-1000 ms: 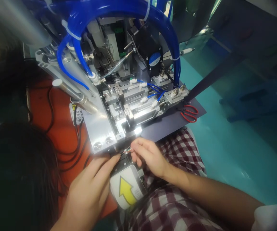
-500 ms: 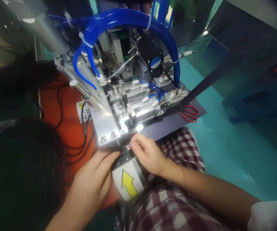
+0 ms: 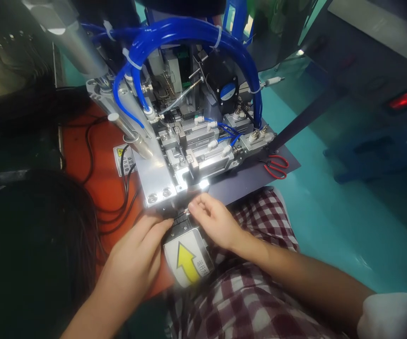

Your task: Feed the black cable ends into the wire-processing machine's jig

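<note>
My left hand (image 3: 136,252) rests at the left side of a small black fixture (image 3: 181,227) at the machine's front, its fingertips against the fixture's edge. What those fingers hold, if anything, is hidden. On the right of the fixture, my right hand (image 3: 214,219) is closed with thumb and forefinger pinched together. Something tiny and pale shows at the fingertips, too small to name. Below the fixture is a white plate with a yellow arrow (image 3: 187,261). Right above both hands stands the machine's metal slide assembly (image 3: 203,157).
Thick blue air hoses (image 3: 189,30) arch over the machine. Red-handled snips (image 3: 277,166) lie on the dark base plate (image 3: 239,186). Black cables (image 3: 118,212) run over the orange surface (image 3: 79,155) at left. Dark strands (image 3: 79,226) hang at lower left.
The view has shifted slightly. Both hands stay at the black fixture in nearly the same pose, my right hand still pinching at its right side.
</note>
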A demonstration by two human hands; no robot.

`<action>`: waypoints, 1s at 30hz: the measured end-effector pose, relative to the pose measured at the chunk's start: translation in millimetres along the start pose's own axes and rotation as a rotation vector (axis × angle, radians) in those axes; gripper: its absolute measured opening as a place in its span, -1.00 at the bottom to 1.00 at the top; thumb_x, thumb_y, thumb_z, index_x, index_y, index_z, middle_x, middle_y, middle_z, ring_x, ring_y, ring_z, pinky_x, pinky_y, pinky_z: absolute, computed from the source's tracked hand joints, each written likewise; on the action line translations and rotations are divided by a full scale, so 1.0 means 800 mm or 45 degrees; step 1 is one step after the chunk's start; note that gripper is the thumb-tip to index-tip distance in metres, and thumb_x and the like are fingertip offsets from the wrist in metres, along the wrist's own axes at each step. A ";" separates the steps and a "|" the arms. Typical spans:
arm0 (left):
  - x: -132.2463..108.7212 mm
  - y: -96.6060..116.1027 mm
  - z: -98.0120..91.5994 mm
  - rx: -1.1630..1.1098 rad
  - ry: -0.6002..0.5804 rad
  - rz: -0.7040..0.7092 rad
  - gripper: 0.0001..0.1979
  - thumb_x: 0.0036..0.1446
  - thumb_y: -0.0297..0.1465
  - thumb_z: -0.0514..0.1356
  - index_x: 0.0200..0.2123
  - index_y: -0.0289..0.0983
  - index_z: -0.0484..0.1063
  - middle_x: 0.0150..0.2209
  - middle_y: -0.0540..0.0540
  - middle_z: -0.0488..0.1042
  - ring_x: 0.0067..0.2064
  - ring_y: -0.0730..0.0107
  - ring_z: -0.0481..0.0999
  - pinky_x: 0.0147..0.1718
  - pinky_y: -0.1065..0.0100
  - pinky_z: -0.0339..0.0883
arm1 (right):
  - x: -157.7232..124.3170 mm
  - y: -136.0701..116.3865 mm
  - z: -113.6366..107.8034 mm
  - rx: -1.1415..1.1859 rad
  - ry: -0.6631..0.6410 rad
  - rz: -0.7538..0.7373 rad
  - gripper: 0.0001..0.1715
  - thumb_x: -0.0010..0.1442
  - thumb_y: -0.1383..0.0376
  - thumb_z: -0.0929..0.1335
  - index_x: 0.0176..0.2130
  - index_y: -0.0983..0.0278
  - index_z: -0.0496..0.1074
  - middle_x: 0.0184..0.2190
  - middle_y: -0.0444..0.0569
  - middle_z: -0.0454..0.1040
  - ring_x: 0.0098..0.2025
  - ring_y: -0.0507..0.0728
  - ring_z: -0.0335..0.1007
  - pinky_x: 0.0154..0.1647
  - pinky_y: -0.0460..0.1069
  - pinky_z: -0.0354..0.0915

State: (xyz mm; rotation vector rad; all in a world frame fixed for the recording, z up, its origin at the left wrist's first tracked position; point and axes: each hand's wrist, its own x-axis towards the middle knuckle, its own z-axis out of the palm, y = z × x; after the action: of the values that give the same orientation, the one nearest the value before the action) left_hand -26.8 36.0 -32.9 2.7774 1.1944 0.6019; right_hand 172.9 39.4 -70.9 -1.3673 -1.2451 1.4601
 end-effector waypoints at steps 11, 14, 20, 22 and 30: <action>-0.003 0.001 0.001 -0.005 0.021 0.012 -0.74 0.26 -0.63 0.00 -0.09 -0.36 0.42 -0.19 -0.15 0.48 -0.18 0.33 0.55 -0.23 0.41 0.43 | -0.004 -0.021 0.002 -0.195 0.095 -0.040 -0.76 0.30 0.25 0.26 -0.42 0.23 0.25 -0.59 -0.20 0.37 -0.53 0.01 0.28 -0.44 -0.08 0.17; -0.001 0.001 0.002 -0.005 0.031 0.011 -0.74 0.26 -0.63 -0.01 -0.10 -0.37 0.42 -0.20 -0.15 0.48 -0.21 0.35 0.55 -0.26 0.43 0.42 | 0.001 -0.014 0.002 -0.040 0.037 0.210 -0.71 0.28 0.26 0.25 -0.48 0.24 0.22 -0.63 -0.22 0.36 -0.61 -0.03 0.24 -0.48 -0.09 0.18; 0.000 0.001 0.001 -0.004 0.058 0.035 -0.75 0.27 -0.64 0.00 -0.10 -0.37 0.41 -0.19 -0.16 0.47 -0.20 0.35 0.54 -0.24 0.43 0.42 | -0.001 -0.006 0.003 0.166 0.058 0.217 -0.73 0.33 0.16 0.22 -0.35 0.25 0.31 -0.56 -0.23 0.39 -0.64 -0.05 0.22 -0.53 -0.10 0.18; 0.000 0.001 0.001 -0.007 0.059 0.040 -0.75 0.26 -0.64 0.00 -0.10 -0.38 0.41 -0.18 -0.16 0.46 -0.19 0.35 0.53 -0.24 0.44 0.42 | -0.004 -0.010 0.006 0.201 0.072 0.153 -0.74 0.28 0.15 0.30 -0.38 0.25 0.31 -0.55 -0.23 0.38 -0.61 -0.05 0.24 -0.55 -0.10 0.16; -0.001 0.001 0.002 0.005 0.037 0.030 -0.74 0.26 -0.63 -0.01 -0.08 -0.34 0.39 -0.18 -0.15 0.47 -0.20 0.36 0.54 -0.25 0.44 0.44 | 0.009 -0.032 -0.002 0.437 -0.066 0.421 -0.77 0.18 0.33 0.35 -0.50 0.31 0.33 -0.64 -0.25 0.36 -0.69 -0.11 0.12 -0.56 -0.13 0.10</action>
State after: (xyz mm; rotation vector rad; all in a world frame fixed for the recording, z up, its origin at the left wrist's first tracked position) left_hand -26.2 34.9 -34.2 2.7990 1.1708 0.6446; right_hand 171.7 52.2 -47.3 -1.3450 -0.7723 1.8476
